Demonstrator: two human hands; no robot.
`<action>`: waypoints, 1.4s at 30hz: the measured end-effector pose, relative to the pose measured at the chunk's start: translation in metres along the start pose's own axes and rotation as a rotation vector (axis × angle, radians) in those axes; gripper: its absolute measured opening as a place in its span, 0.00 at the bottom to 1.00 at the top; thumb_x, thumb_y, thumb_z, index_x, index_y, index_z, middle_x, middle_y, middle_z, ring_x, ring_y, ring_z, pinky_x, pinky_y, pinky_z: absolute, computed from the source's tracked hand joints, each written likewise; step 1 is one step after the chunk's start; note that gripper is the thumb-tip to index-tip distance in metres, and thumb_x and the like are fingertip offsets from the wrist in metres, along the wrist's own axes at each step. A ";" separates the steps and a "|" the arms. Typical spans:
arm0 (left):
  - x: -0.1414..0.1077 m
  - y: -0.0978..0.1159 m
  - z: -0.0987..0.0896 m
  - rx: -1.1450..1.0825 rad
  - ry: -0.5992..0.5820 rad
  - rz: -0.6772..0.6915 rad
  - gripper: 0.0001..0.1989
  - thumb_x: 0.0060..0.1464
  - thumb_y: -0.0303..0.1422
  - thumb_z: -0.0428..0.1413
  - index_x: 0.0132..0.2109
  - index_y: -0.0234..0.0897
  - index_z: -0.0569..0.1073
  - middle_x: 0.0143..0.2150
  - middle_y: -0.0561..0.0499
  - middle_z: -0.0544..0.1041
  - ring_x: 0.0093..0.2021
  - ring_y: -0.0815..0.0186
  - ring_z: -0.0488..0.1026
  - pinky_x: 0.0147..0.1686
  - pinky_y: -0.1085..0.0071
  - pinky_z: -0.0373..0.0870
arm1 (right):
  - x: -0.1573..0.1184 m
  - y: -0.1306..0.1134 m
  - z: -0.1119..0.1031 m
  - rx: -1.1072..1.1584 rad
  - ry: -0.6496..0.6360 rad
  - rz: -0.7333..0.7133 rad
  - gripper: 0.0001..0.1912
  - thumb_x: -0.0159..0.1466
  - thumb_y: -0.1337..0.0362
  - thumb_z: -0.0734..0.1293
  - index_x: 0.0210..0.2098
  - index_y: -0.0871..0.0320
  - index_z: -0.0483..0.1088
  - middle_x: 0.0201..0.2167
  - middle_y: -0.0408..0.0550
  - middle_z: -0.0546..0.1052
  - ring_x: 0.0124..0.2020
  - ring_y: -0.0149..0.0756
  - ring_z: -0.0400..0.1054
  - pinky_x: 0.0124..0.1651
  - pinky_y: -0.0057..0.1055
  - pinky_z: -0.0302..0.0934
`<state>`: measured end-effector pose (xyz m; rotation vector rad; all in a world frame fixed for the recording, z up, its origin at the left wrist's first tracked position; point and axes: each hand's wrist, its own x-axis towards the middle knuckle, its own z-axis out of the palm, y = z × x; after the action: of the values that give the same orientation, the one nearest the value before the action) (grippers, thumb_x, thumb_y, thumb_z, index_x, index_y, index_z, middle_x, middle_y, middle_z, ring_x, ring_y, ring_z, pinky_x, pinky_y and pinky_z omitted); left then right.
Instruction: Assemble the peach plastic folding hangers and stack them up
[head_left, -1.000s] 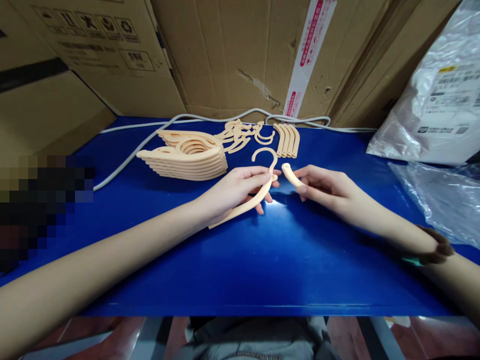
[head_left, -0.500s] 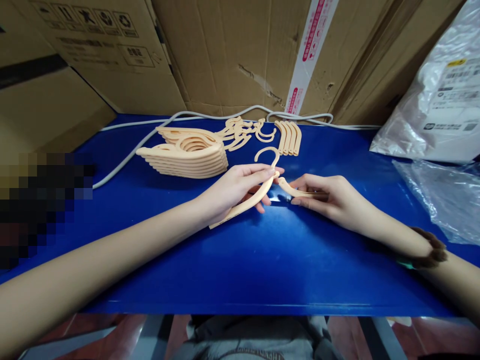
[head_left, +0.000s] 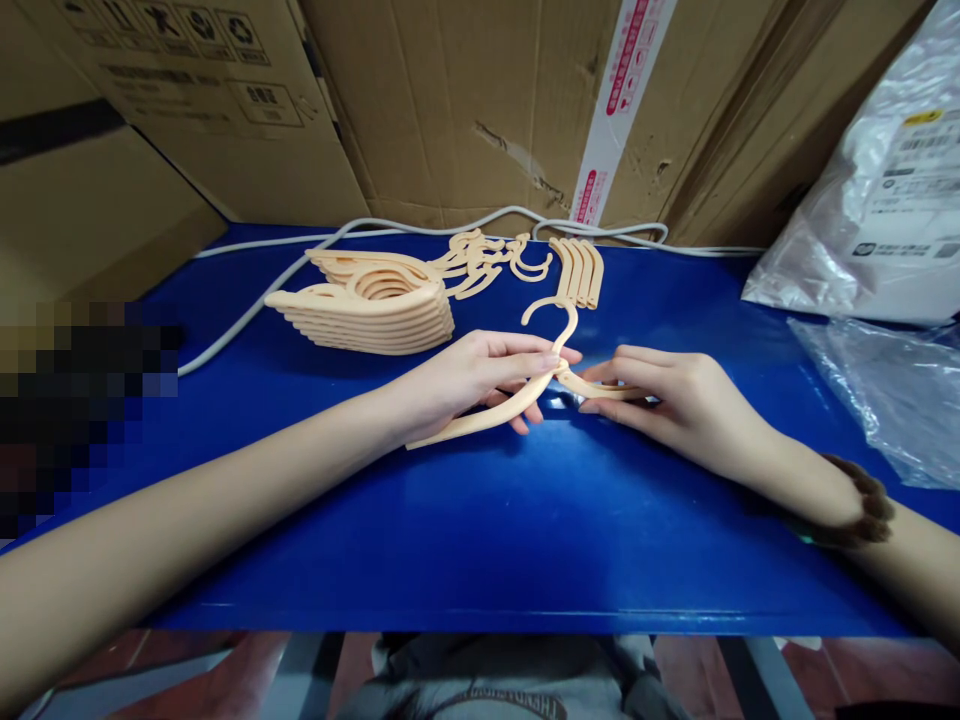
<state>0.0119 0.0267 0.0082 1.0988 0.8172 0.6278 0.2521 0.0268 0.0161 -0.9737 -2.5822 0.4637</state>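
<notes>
My left hand (head_left: 491, 375) is closed on a beige plastic hanger piece (head_left: 499, 417), a curved arm with a hook (head_left: 568, 318) rising from its upper end. Between the fingers of my right hand (head_left: 664, 395) is a second beige hanger arm (head_left: 604, 390), partly covered by the fingers. Its inner end meets the left piece just below the hook; whether the two are locked together I cannot tell. Behind my left hand stands a stack of folded beige hangers (head_left: 367, 318).
Loose hooks (head_left: 480, 262) and a row of several hanger arms (head_left: 579, 272) lie at the back. A grey cable (head_left: 345, 238) runs along the blue table (head_left: 480, 540) before cardboard boxes (head_left: 465, 110). Plastic bags (head_left: 855, 220) are at the right.
The hooked piece in my left hand has shifted right and tilted flatter. The gap to the arm in my right hand has closed, and their ends now meet.
</notes>
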 end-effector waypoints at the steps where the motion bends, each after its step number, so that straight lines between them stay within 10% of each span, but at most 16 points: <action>1: 0.000 0.000 0.000 -0.003 -0.009 0.000 0.13 0.62 0.32 0.56 0.53 0.37 0.76 0.30 0.52 0.76 0.27 0.73 0.75 0.26 0.79 0.76 | 0.000 0.000 0.000 -0.039 0.007 -0.015 0.14 0.69 0.54 0.63 0.45 0.55 0.73 0.39 0.48 0.78 0.37 0.38 0.74 0.35 0.31 0.63; 22: 0.002 -0.003 -0.005 0.024 -0.060 0.027 0.11 0.59 0.28 0.59 0.49 0.39 0.79 0.38 0.49 0.80 0.40 0.67 0.78 0.34 0.77 0.79 | -0.006 -0.001 0.002 -0.376 0.109 -0.234 0.13 0.71 0.61 0.60 0.50 0.58 0.71 0.33 0.44 0.76 0.28 0.29 0.70 0.28 0.25 0.55; 42: 0.002 -0.003 0.001 0.005 -0.016 0.024 0.11 0.63 0.24 0.54 0.51 0.30 0.76 0.34 0.49 0.80 0.30 0.72 0.78 0.31 0.79 0.76 | -0.008 -0.011 0.003 -0.359 0.082 -0.184 0.18 0.73 0.58 0.57 0.54 0.56 0.73 0.28 0.43 0.73 0.24 0.26 0.66 0.26 0.25 0.52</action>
<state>0.0136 0.0269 0.0047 1.1178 0.7934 0.6367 0.2502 0.0130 0.0160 -0.8288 -2.6979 -0.0905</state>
